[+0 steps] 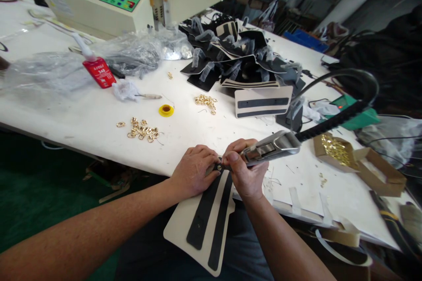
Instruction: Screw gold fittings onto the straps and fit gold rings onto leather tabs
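At the table's front edge, my left hand [195,170] is closed on the upper end of a beige panel [178,224] with two black strips. The panel slants down over my lap. My right hand [247,173] is wrapped round a silver hand tool [275,147] with a thick black hose [343,116]. The tool's working end is mostly covered by my fingers, so its exact kind is unclear. A small round metal piece [219,167] shows on dark material between my hands. Beyond them lie loose gold-coloured metal fittings [143,131].
A pile of black and beige panels [231,57] stands at the back. Left of it are a red bottle [100,72], clear plastic bags [132,52], a yellow spool [166,110] and a control machine [95,4]. Cardboard boxes [379,173] with gold pieces sit at right.
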`<action>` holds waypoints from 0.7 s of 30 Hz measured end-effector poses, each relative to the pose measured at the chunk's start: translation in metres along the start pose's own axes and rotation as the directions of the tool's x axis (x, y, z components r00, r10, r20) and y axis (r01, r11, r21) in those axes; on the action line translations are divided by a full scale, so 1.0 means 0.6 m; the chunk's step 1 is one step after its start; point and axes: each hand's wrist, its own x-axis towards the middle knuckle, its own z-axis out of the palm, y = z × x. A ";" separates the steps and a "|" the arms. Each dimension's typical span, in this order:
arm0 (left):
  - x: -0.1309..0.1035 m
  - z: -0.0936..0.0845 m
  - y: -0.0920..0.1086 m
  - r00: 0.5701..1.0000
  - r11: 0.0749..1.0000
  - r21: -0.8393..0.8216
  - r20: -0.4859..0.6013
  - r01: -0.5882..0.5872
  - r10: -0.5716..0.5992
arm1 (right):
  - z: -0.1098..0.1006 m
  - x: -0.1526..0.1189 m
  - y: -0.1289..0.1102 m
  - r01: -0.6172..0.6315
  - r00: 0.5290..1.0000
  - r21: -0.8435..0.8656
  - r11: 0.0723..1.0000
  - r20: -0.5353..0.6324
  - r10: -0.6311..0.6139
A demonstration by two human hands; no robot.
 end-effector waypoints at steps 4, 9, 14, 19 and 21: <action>0.000 0.003 -0.002 1.000 1.000 0.005 -0.003 -0.004 0.004 | 0.001 0.002 -0.001 -0.033 0.999 0.005 0.999 0.035 0.033; 0.001 0.002 -0.001 1.000 1.000 0.009 -0.002 0.002 -0.002 | 0.002 0.005 -0.001 -0.072 0.996 -0.013 0.997 0.060 0.072; 0.001 -0.002 0.002 1.000 1.000 0.021 0.009 -0.006 0.006 | 0.006 0.010 0.003 -0.077 0.996 -0.034 0.996 0.044 0.078; 0.002 -0.002 0.003 1.000 0.999 0.033 0.015 -0.005 0.004 | 0.009 0.007 0.007 -0.114 0.992 -0.014 0.993 0.048 0.114; 0.001 -0.001 0.003 1.000 0.999 0.034 0.015 -0.003 0.002 | 0.011 0.005 0.006 -0.111 0.992 0.003 0.994 0.051 0.111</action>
